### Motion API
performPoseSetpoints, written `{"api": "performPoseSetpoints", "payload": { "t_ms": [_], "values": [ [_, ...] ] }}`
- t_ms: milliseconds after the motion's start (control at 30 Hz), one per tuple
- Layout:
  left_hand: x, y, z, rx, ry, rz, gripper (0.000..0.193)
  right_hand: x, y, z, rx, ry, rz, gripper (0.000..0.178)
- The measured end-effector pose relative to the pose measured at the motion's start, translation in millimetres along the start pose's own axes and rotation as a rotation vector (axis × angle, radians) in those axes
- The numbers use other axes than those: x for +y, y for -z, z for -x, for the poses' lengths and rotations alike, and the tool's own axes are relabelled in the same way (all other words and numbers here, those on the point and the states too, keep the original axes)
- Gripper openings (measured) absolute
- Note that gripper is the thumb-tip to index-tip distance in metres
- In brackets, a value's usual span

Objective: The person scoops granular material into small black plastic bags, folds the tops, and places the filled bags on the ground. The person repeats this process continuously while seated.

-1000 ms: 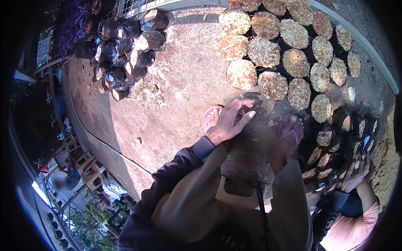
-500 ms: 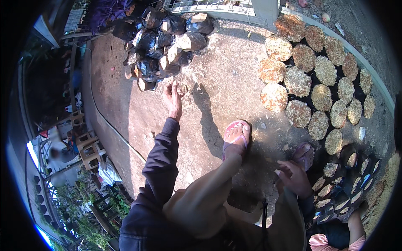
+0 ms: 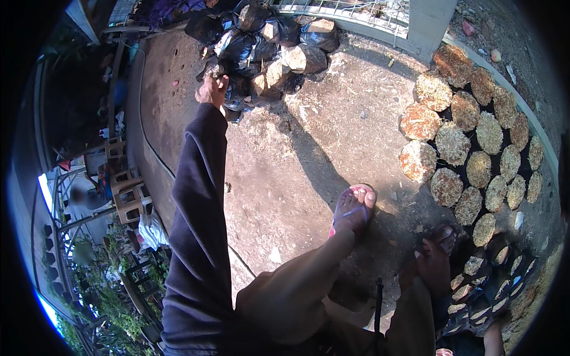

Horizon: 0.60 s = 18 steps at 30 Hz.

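Note:
A pile of filled black plastic bags (image 3: 264,50) lies at the far left, some showing pale brown fill at their mouths. At the pile's left edge my left hand (image 3: 212,90), in a dark sleeve, has its fingers curled at a bag (image 3: 212,69); part of this contact is hidden by the hand. My right hand (image 3: 434,266) hangs near my right knee in shadow, its fingers loosely apart and nothing seen in them. To the right stand upright bags (image 3: 453,144) in close rows, topped with straw-like shavings.
More dark bags (image 3: 475,265) stand at the lower right, near another person's arm (image 3: 493,339). My sandalled foot (image 3: 354,207) is on the concrete floor (image 3: 267,178). A hose (image 3: 148,139) runs along the left. Wire mesh (image 3: 350,13) and a post bound the far side.
My left hand has moved away and left from the floor in front of the pile to the bags at its left edge. My right hand stays near the knee. The view has shifted.

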State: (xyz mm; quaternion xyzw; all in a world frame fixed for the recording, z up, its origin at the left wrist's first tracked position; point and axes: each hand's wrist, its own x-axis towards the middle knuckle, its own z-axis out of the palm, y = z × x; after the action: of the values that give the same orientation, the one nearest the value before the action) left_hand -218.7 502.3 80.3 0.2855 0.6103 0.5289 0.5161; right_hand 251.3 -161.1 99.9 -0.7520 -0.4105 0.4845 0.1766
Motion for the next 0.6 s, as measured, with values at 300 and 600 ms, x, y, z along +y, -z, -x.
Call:
{"api": "performPoseSetpoints", "payload": {
  "t_ms": [300, 600],
  "values": [
    [6.5, -7.0, 19.3, -0.092, -0.068, -0.154, 0.018, -0.2, -8.6, -14.0, -0.038, -0.056, 0.041, 0.044],
    [-0.6, 27.0, -56.9, 0.148, 0.048, -0.022, 0.03, -0.6, -8.6, -19.2, -0.047, -0.034, -0.01, 0.046]
  ]
}}
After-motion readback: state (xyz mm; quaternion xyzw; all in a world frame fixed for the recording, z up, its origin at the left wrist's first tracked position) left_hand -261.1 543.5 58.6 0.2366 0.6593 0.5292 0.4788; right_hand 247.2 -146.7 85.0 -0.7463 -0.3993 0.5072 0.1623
